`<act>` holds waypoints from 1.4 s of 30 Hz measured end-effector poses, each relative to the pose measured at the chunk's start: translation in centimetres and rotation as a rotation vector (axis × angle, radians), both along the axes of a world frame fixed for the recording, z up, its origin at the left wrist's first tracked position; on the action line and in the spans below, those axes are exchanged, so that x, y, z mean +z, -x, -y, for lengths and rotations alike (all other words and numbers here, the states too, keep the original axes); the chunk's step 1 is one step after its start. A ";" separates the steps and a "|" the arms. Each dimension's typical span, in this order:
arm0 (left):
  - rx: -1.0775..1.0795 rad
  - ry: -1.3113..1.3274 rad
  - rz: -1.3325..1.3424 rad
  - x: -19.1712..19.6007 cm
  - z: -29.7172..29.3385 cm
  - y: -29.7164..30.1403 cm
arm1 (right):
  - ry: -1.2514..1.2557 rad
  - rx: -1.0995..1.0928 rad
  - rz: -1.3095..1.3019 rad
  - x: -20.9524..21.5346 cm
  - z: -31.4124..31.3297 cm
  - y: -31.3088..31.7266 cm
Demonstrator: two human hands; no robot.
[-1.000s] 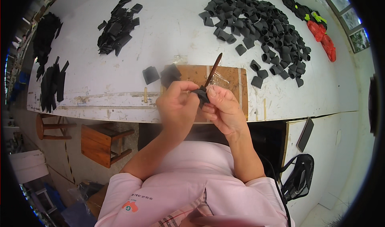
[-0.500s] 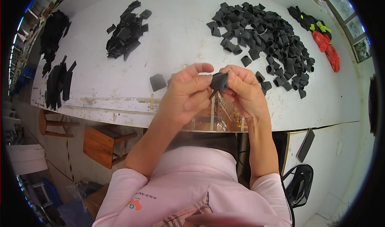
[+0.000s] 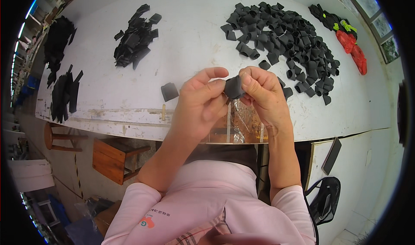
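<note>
A small heap of black strips (image 3: 133,41) lies on the white surface (image 3: 190,37), with a single black piece (image 3: 169,91) nearer the edge. The left hand (image 3: 201,104) and right hand (image 3: 263,96) both pinch one folded black piece (image 3: 234,87) above the surface edge. A large pile of folded black pieces (image 3: 285,35) lies beyond, to the right.

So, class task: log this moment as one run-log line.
left hand: pinching black piece | right hand: pinching same piece | big pile: beyond right hand | table: white
</note>
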State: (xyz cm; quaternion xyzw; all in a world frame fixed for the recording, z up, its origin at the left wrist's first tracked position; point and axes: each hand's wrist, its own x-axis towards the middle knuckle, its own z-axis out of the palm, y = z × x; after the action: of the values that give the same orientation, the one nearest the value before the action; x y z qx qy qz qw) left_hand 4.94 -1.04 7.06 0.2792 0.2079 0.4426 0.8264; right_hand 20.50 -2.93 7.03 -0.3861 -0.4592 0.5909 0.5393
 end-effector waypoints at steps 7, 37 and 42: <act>-0.012 -0.009 -0.063 -0.6 -0.1 0.2 | 0.070 0.072 -0.221 -1.8 -0.4 0.3; 0.316 -0.481 -0.126 0.1 -0.2 -0.1 | -0.466 -0.481 0.605 1.5 2.1 2.5; 0.309 -0.713 -0.342 0.4 -0.8 0.0 | -0.567 -0.598 0.701 1.2 2.2 2.8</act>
State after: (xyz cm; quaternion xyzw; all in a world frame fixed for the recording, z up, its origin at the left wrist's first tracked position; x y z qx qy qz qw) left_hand 4.97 -0.26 7.46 0.5824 0.2155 0.5529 0.5556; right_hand 17.71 -5.17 8.24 -0.5133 -0.6233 0.1001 0.5814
